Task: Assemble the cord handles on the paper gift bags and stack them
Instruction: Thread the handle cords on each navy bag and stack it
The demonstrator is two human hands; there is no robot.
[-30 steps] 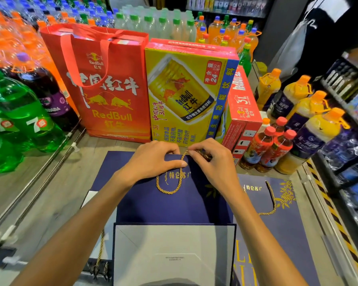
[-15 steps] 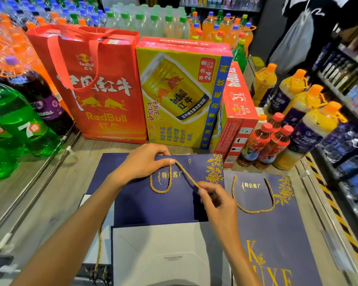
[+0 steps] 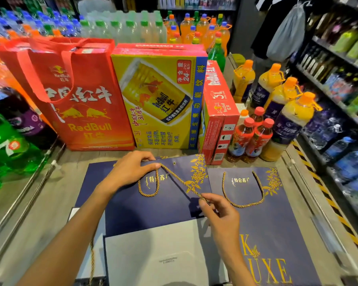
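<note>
gold twisted cord [image 3: 180, 180] runs taut across the navy gift bag [image 3: 132, 211], which lies flat on the tabletop [image 3: 50, 203] at centre frame. the left hand [image 3: 130, 172] pinches the cord at the bag's top edge, a loop hanging below it. the right hand [image 3: 217, 211] pinches the free end low and right of centre, and the open eyelet [image 3: 174, 163] sits empty above the line. a finished bag [image 3: 277, 219] lies just right, its handle [image 3: 243, 204] complete.

likely trouble: a hard tug could pull the anchored end back out or tear the paper at its hole. the tip may also fray and balk at the eyelet.

a second ago both hands met at the top edge. since then the right hand has drawn the end down and away, stretching the cord.
</note>
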